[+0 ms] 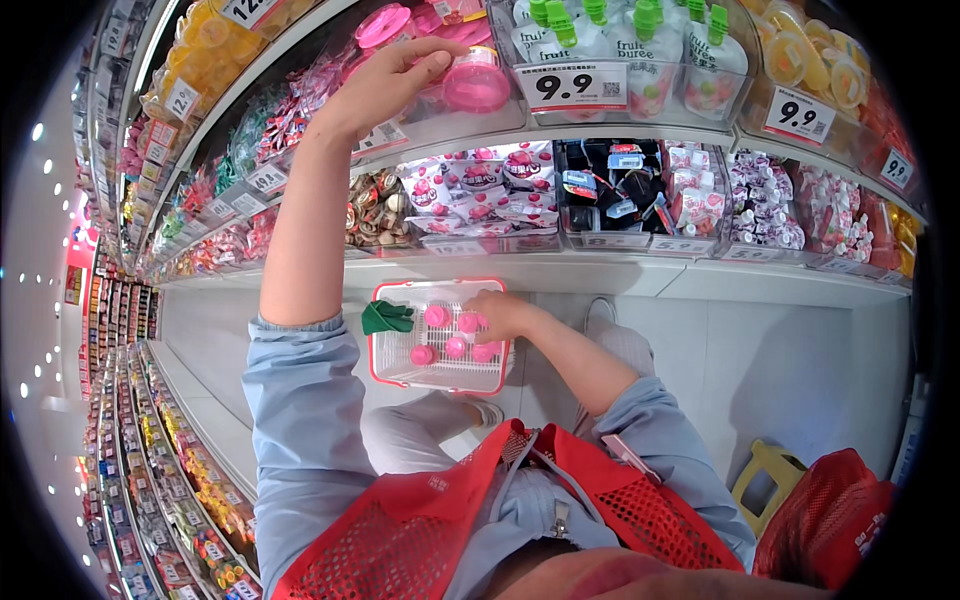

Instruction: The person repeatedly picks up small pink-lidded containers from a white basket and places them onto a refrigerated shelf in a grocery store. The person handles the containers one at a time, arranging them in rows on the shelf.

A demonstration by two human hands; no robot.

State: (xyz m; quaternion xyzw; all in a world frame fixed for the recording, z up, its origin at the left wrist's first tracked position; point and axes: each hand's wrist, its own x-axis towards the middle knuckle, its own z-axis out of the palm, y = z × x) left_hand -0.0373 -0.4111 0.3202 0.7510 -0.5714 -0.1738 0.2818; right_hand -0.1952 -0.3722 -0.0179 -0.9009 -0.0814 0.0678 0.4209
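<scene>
My left hand (394,79) reaches up to the shelf, its fingers stretched over pink plastic containers in a clear bin. A round pink container (476,88) lies just by its fingertips; whether the hand grips anything is hidden. Below, a white plastic basket with a red rim (431,282) stands on the floor. Inside it are several small pink-topped containers, among them one at the back left (437,316). My right hand (501,315) is in the basket's right side, with its fingers around a pink-topped container (468,323). A green cloth (388,317) hangs over the basket's left side.
Fruit puree pouches (641,56) with green caps fill the bin right of the pink containers. On the lower shelf (480,187) are bagged sweets and jelly cups. A yellow stool (761,480) and red mesh fabric (825,517) are at lower right. Another shelf row (172,480) runs along the left.
</scene>
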